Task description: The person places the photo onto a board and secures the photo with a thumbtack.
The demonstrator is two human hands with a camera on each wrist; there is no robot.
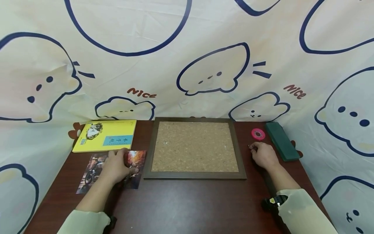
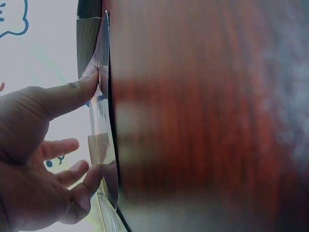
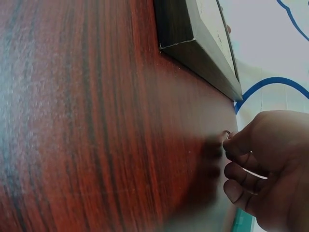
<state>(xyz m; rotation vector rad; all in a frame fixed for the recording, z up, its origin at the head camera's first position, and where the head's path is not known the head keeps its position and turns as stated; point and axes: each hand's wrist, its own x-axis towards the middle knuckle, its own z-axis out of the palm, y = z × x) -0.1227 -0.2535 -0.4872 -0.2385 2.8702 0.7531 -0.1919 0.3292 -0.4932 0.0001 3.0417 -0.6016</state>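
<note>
On the left of the table my left hand [image 1: 116, 167] lies over a glossy picture print [image 1: 136, 161] that shows a motorcycle and orange foliage. Thumb and fingers grip it, spread apart, and its near edge bows slightly off the wood in the left wrist view. My palm hides the print's middle, so I cannot tell whether it is one sheet or two. To the right of the framed cork board [image 1: 195, 148], my right hand [image 1: 264, 155] pinches a tiny metallic piece [image 3: 226, 132] between thumb and forefinger; its kind is too small to tell. The other right fingers are curled.
Behind the left hand lies a yellow book [image 1: 117, 130] with a blue label. A round pink item [image 1: 258, 134] and a long green case [image 1: 281, 141] lie beyond the right hand. A patterned cloth [image 1: 204, 29] hangs around the dark wooden table [image 1: 187, 208].
</note>
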